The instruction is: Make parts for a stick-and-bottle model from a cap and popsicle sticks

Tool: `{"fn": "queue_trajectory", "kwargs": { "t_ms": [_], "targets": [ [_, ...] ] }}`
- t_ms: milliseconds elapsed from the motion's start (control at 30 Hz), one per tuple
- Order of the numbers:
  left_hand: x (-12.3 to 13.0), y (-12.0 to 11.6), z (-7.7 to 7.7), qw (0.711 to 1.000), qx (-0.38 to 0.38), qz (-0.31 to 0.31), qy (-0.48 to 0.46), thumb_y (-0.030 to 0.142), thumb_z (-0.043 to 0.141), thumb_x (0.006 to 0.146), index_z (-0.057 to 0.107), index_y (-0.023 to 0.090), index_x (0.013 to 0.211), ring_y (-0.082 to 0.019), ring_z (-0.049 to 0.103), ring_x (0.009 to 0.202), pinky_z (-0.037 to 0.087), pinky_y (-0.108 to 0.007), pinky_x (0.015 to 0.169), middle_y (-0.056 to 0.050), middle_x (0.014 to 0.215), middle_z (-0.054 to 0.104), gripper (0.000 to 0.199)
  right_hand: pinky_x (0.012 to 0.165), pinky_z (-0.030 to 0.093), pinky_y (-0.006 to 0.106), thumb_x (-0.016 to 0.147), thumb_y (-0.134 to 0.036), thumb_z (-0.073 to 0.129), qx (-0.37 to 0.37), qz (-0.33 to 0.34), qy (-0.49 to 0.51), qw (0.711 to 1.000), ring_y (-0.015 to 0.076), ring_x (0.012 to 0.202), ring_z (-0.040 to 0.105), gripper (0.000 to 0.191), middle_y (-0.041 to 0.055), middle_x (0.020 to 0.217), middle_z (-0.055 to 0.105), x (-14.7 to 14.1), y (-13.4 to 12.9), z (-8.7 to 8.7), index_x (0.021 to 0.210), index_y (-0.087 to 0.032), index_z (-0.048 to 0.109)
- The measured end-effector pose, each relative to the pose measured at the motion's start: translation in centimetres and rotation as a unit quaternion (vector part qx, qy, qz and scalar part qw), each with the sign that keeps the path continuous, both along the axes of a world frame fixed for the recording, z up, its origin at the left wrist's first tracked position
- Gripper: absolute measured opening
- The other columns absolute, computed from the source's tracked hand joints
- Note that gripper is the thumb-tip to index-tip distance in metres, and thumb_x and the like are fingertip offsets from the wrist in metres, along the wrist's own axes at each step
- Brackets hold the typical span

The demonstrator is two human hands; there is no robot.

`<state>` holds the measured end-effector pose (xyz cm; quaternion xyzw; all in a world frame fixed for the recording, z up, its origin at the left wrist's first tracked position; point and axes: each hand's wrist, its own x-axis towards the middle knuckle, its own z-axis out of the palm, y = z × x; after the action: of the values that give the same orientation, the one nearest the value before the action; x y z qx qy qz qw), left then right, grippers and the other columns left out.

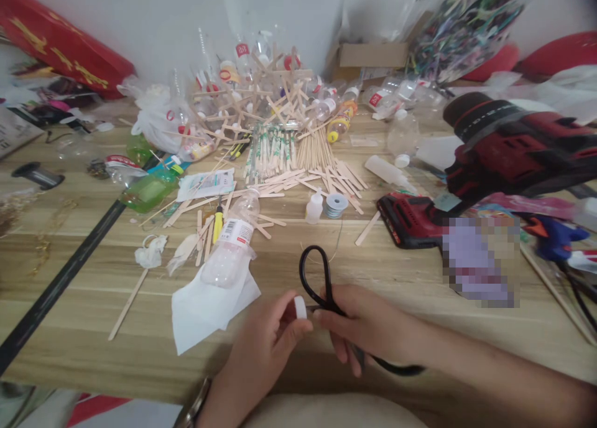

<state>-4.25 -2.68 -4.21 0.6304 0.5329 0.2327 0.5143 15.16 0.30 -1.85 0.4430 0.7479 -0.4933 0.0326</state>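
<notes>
Close to the table's front edge, my left hand (270,331) pinches a white bottle cap (300,307) between thumb and fingers. My right hand (357,322) is closed around a pair of black-handled scissors (321,272), gripping them near the pivot. The handle loops stick out above and below that hand. The scissors' blade end points left and meets the cap; whether the tip enters it cannot be made out. Beyond my left hand, a clear plastic bottle (228,247) lies on white paper (200,316).
A red and black cordless drill (420,219) stands at the right. Wooden sticks (321,148) and plastic bottles (261,48) crowd the back. A small white bottle (314,207), a wire spool (336,205), a yellow-handled tool (217,226) and a green bottle (149,188) lie nearer. A dark bar (69,269) crosses the left.
</notes>
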Motion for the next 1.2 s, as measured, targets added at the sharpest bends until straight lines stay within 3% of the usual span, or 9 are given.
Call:
{"fn": "queue_trajectory", "kwargs": {
  "t_ms": [133, 333, 400, 567, 800, 900, 1033, 1100, 1200],
  "targets": [
    [-0.1, -0.2, -0.1, 0.999, 0.046, -0.004, 0.028, 0.047, 0.057, 0.089, 0.063, 0.019, 0.111, -0.024, 0.064, 0.084, 0.048, -0.034, 0.077, -0.008, 0.093, 0.071, 0.036, 0.037, 0.039, 0.016, 0.101, -0.02, 0.028, -0.044, 0.0, 0.009, 0.999, 0.0097, 0.038, 0.061, 0.032, -0.0022, 0.056, 0.068, -0.1, -0.1, 0.0, 0.087, -0.016, 0.057],
    [0.2, 0.2, -0.4, 0.984, -0.137, -0.002, -0.114, 0.061, 0.042, 0.09, 0.058, 0.017, 0.093, -0.018, 0.061, 0.053, 0.048, -0.026, 0.049, 0.0, 0.063, 0.06, 0.047, 0.056, 0.041, 0.03, 0.091, -0.016, 0.049, 0.088, -0.059, -0.05, 0.993, 0.0329, 0.08, 0.07, 0.013, 0.0191, 0.087, 0.071, -0.4, -0.9, -0.2, 0.093, -0.01, 0.06],
    [0.2, 0.2, -0.4, 0.985, -0.136, 0.0, -0.108, 0.061, 0.043, 0.089, 0.057, 0.017, 0.089, -0.018, 0.061, 0.055, 0.048, -0.027, 0.051, -0.001, 0.065, 0.06, 0.046, 0.055, 0.042, 0.028, 0.092, -0.017, 0.048, 0.074, -0.056, -0.04, 0.995, 0.0296, 0.076, 0.071, 0.013, 0.0157, 0.083, 0.072, -0.3, -0.8, -0.2, 0.091, -0.012, 0.06],
    [0.0, -0.2, 0.1, 0.999, 0.039, -0.007, 0.014, 0.046, 0.055, 0.089, 0.062, 0.019, 0.106, -0.024, 0.062, 0.081, 0.048, -0.034, 0.075, -0.007, 0.087, 0.067, 0.032, 0.037, 0.04, 0.018, 0.1, -0.021, 0.031, -0.073, -0.024, 0.022, 0.997, 0.0099, 0.035, 0.057, 0.028, -0.003, 0.057, 0.068, 0.0, -0.3, 0.0, 0.09, -0.017, 0.057],
    [0.2, 0.3, -0.4, 0.972, -0.188, -0.015, -0.14, 0.065, 0.042, 0.088, 0.051, 0.018, 0.084, -0.015, 0.057, 0.048, 0.044, -0.025, 0.045, 0.0, 0.061, 0.058, 0.048, 0.052, 0.042, 0.023, 0.091, -0.014, 0.048, 0.003, -0.101, 0.014, 0.995, 0.0253, 0.08, 0.07, 0.011, 0.0156, 0.089, 0.07, -0.3, -1.1, -0.4, 0.096, -0.012, 0.057],
    [0.1, 0.2, -0.3, 0.984, -0.14, -0.012, -0.111, 0.06, 0.045, 0.089, 0.054, 0.017, 0.093, -0.017, 0.06, 0.056, 0.048, -0.027, 0.052, -0.001, 0.067, 0.06, 0.044, 0.048, 0.044, 0.022, 0.094, -0.02, 0.042, -0.061, -0.103, 0.036, 0.992, 0.0213, 0.069, 0.07, 0.013, 0.0097, 0.079, 0.069, -0.2, -0.9, -0.7, 0.094, -0.015, 0.054],
    [0.0, -0.2, 0.1, 0.998, 0.046, -0.023, 0.042, 0.044, 0.053, 0.09, 0.06, 0.018, 0.104, -0.023, 0.061, 0.079, 0.048, -0.035, 0.073, -0.005, 0.084, 0.065, 0.03, 0.035, 0.043, 0.021, 0.098, -0.029, 0.03, -0.209, -0.089, 0.073, 0.971, 0.0145, 0.04, 0.061, 0.024, -0.0013, 0.056, 0.063, 0.0, -0.6, -0.9, 0.087, -0.019, 0.049],
    [0.0, -0.3, 0.1, 0.999, 0.031, -0.027, 0.033, 0.045, 0.051, 0.091, 0.06, 0.019, 0.1, -0.022, 0.061, 0.075, 0.048, -0.034, 0.07, -0.005, 0.081, 0.064, 0.03, 0.035, 0.041, 0.02, 0.097, -0.029, 0.034, -0.215, -0.109, 0.085, 0.967, 0.0132, 0.039, 0.059, 0.021, -0.0016, 0.056, 0.061, 0.0, -0.6, -0.9, 0.084, -0.019, 0.048],
    [0.1, 0.0, -0.1, 0.992, -0.106, -0.02, -0.067, 0.055, 0.044, 0.091, 0.055, 0.019, 0.091, -0.017, 0.059, 0.055, 0.046, -0.026, 0.051, 0.001, 0.066, 0.058, 0.037, 0.04, 0.038, 0.018, 0.091, -0.029, 0.051, -0.166, -0.163, 0.112, 0.966, 0.0118, 0.049, 0.06, 0.012, 0.0007, 0.066, 0.063, -0.1, -1.0, -1.1, 0.085, -0.019, 0.048]
  ]
}}
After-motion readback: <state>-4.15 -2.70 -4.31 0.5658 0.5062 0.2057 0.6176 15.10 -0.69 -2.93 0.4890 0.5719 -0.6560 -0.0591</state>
